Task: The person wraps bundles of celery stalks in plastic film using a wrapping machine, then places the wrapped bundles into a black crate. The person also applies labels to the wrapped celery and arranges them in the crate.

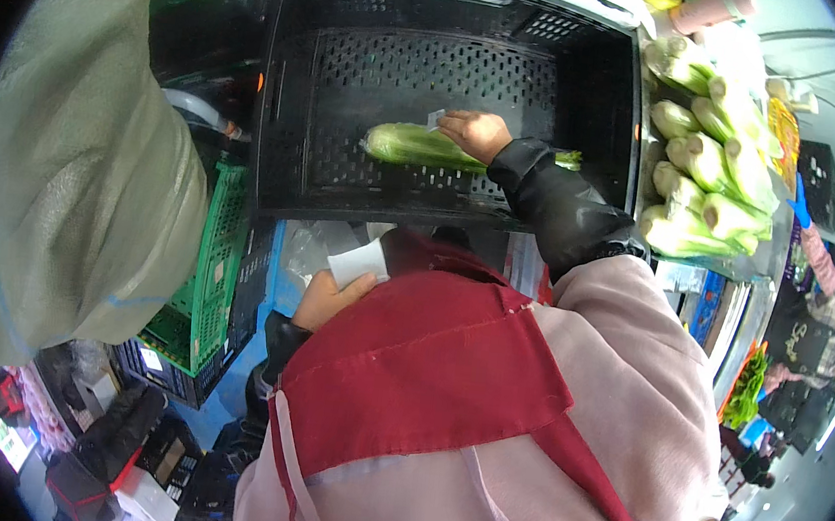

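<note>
A long pale green vegetable (pixel 410 144), apparently celery in clear plastic, lies crosswise on the perforated floor of a black plastic crate (pixel 437 59). Above its middle, my right hand (pixel 477 136) pinches a small whitish label (pixel 435 120) at the fingertips. Whether the label touches the wrapping I cannot tell. My hand and sleeve cover part of the stalks, whose leafy end shows beyond the wrist. Close to my red apron (pixel 422 366), my left hand (pixel 335 298) grips a white piece of paper or label strip (pixel 359 262).
More such vegetables (pixel 714 153) are piled right of the crate. A green plastic crate (pixel 213 263) stands at the left, beside a large grey-green cover (pixel 88 153). Far right, a person (pixel 827 307) wearing a blue glove is at work.
</note>
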Demonstrator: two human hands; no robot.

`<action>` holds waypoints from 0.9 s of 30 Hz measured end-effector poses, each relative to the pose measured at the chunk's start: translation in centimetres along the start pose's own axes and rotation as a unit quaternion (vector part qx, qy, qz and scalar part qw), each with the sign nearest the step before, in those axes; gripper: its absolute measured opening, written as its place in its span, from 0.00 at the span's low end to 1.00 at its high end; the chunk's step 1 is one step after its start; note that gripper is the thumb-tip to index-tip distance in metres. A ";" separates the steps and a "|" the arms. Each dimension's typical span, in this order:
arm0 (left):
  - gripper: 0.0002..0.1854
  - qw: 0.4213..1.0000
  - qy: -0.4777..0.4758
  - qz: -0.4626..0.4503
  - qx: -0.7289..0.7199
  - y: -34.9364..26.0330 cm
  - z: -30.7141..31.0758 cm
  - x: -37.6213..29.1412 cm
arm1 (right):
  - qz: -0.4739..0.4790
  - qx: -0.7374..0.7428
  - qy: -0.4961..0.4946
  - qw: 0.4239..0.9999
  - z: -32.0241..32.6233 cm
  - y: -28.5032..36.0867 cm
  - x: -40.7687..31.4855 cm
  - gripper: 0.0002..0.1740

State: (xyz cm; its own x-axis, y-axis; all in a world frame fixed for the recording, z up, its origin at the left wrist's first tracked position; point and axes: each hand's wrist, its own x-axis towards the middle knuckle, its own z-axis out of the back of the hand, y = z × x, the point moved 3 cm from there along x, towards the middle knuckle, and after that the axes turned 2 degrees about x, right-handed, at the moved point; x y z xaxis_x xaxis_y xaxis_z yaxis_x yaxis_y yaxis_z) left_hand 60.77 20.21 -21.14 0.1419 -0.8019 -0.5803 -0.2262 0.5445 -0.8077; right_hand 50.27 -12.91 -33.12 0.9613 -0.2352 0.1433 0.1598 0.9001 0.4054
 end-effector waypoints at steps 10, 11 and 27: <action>0.13 0.998 -0.040 0.033 -0.026 -1.4 -2.5 0.6 | -0.033 -0.006 0.091 0.995 -0.4 -0.8 -3.7 0.25; 0.13 0.998 -0.039 0.025 -0.033 -1.6 -2.6 0.8 | -0.036 0.011 0.047 0.998 -0.3 -0.8 -3.4 0.27; 0.11 0.997 0.037 -0.030 0.054 -2.7 -0.7 2.9 | -0.197 0.140 -0.102 0.965 14.9 2.7 -2.6 0.26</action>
State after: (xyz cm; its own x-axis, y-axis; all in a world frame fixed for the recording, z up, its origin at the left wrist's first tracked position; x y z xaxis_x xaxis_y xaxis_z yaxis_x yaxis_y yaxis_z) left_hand 61.14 16.25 -20.53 0.0788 -0.8473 -0.5252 -0.1135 0.5158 -0.8492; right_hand 44.88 -15.36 -18.95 0.7693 -0.6322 0.0919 0.4090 0.5979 0.6893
